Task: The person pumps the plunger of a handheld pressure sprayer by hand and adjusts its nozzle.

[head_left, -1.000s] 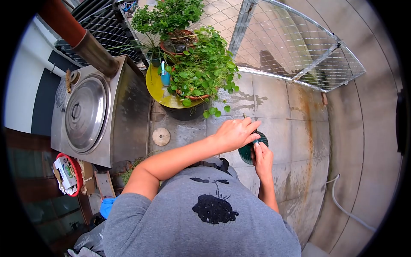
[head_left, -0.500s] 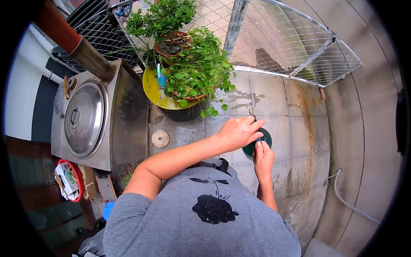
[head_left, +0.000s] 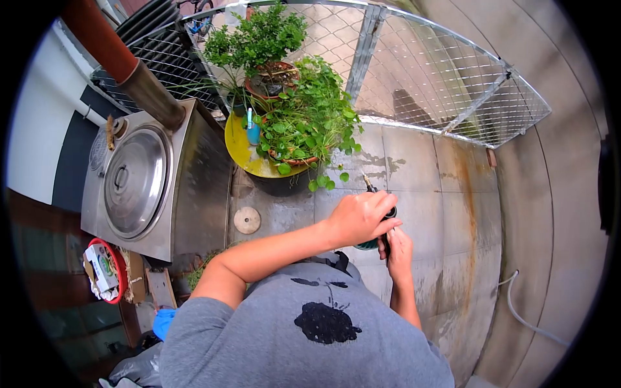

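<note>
My left hand (head_left: 363, 216) is closed around a dark nozzle (head_left: 369, 184) whose brass-coloured tip points away from me, over the paved floor. Just below and to the right, my right hand (head_left: 399, 249) grips the dark lower part of the same tool, with its fingers wrapped round it. A black round part shows between the two hands. Under them, a dark green coiled thing (head_left: 367, 245) is mostly hidden by my left hand and wrist.
Potted plants (head_left: 304, 123) stand on a yellow round top (head_left: 249, 155) ahead. A steel stove (head_left: 200, 187) with a lid is at left, beside a red basket (head_left: 118, 265). A round disc (head_left: 247, 220) lies on the floor. A wire gate (head_left: 446, 84) stands beyond; a hose (head_left: 517, 307) lies right.
The nozzle tip now shows more beyond my left hand, and the green coiled thing is more hidden. Both hands sit slightly lower in view, and the camera view has shifted a little.
</note>
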Available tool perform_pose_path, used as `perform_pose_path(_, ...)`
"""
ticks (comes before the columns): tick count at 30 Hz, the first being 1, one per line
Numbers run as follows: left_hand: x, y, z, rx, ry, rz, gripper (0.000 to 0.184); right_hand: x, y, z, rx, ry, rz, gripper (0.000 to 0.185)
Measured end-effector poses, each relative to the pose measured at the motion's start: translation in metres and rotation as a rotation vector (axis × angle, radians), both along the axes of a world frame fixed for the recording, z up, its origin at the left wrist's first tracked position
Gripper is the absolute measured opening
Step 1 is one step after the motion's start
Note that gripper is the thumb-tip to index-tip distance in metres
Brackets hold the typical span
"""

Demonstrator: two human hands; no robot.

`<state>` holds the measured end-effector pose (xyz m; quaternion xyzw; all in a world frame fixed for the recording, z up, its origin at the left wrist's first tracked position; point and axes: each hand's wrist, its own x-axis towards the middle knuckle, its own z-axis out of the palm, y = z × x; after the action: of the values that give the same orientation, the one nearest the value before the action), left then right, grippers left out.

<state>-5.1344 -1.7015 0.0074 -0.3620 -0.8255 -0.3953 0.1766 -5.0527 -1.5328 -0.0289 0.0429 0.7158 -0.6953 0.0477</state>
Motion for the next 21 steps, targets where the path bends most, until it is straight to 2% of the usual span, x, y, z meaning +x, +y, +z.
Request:
perform_pose_path(4,0.003,-0.005,0.022,0.058,0.098,0.009,0.036,-0.004,-0.008,0.007,-0.048,0.147,0.032,0.037)
perform_pose_path(10,0.004,-0.010,0.029,0.053,0.129,0.051,0.036,-0.009,-0.013,0.005,-0.045,0.198,0.042,0.038)
perform_pose_path(13,0.005,-0.011,0.023,0.031,0.116,0.091,0.034,-0.011,-0.014,0.007,-0.042,0.161,0.062,0.037)
perform_pose_path(16,0.003,-0.013,0.009,-0.109,0.026,0.149,0.033,-0.013,-0.010,0.006,0.026,-0.005,0.087,0.035)
perform_pose_path(21,-0.005,-0.012,-0.032,-0.196,-0.103,0.094,0.033,-0.011,-0.003,-0.006,0.132,-0.188,0.055,0.036)
